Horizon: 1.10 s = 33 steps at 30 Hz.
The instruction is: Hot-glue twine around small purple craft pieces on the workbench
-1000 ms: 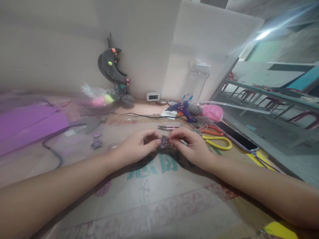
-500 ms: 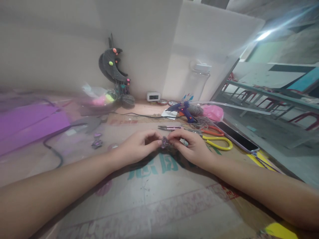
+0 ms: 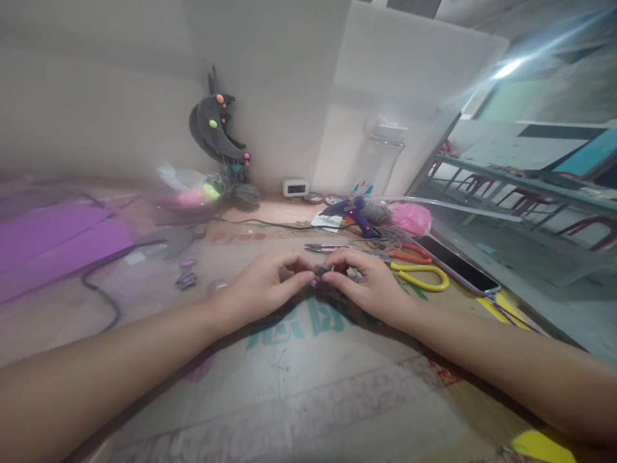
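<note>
Between both hands, over the middle of the cardboard [image 3: 289,379], is a small purple-grey craft piece [image 3: 319,275], partly hidden by the fingers. My left hand [image 3: 270,283] pinches its left side between thumb and fingertips. On its right side, my right hand [image 3: 370,283] pinches it the same way. The exact kind of the piece is too small to tell. Another small purple-and-grey piece [image 3: 186,280] lies on the work surface to the left of my left hand. Beyond the hands lie thread snips [image 3: 328,247], and yellow-and-orange-handled pliers or scissors [image 3: 424,276] lie near my right hand.
A blue glue gun [image 3: 355,215] stands behind the hands, beside grey yarn [image 3: 378,213] and a pink bundle [image 3: 409,218]. A phone [image 3: 456,263] lies at right. Further back are a small digital clock [image 3: 295,188], a clear bottle [image 3: 380,157] and a grey crescent ornament [image 3: 214,128]. Purple sheets [image 3: 62,244] lie left.
The right thumb has shifted onto the front of the small piece, which now shows darker and turned between the fingers. Both hands stay in nearly the same place.
</note>
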Motion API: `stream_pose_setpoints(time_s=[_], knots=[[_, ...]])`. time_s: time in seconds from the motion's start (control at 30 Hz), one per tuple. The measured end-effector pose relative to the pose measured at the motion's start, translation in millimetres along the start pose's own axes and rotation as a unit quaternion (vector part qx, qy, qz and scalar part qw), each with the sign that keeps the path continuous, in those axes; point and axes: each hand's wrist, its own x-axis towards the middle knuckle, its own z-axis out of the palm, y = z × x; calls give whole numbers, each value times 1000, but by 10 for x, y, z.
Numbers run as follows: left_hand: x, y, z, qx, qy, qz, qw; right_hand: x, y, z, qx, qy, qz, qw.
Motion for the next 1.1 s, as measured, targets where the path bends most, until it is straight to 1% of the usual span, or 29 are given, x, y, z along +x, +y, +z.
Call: stream_pose_setpoints(time_s=[0.1, 0.23, 0.57, 0.63, 0.7, 0.8, 0.93, 1.0, 1.1], knots=[[-1, 18, 17, -24, -2, -19, 1000, -10, 3, 4, -18, 6, -16, 1000], [-15, 50, 26, -22, -3, -33, 999, -35, 5, 14, -53, -10, -51, 997], [-23, 44, 34, 23, -6, -17, 1000, -38, -2, 24, -61, -34, -68, 995], [-30, 45, 39, 38, 0, -10, 999, -37, 2, 29, -62, -32, -73, 995], [-40, 48, 45, 62, 24, 0, 998, -38, 8, 34, -66, -27, -74, 995], [-53, 51, 51, 102, 60, 39, 992, -40, 15, 39, -64, -25, -82, 994], [-55, 51, 47, 125, 41, 95, 987, -42, 21, 36, -67, -21, -93, 993], [-51, 50, 41, 130, 36, 98, 986, -43, 23, 34, -71, -23, -94, 993], [-45, 48, 32, 135, 32, 85, 987, -43, 26, 32, -78, -27, -94, 992]])
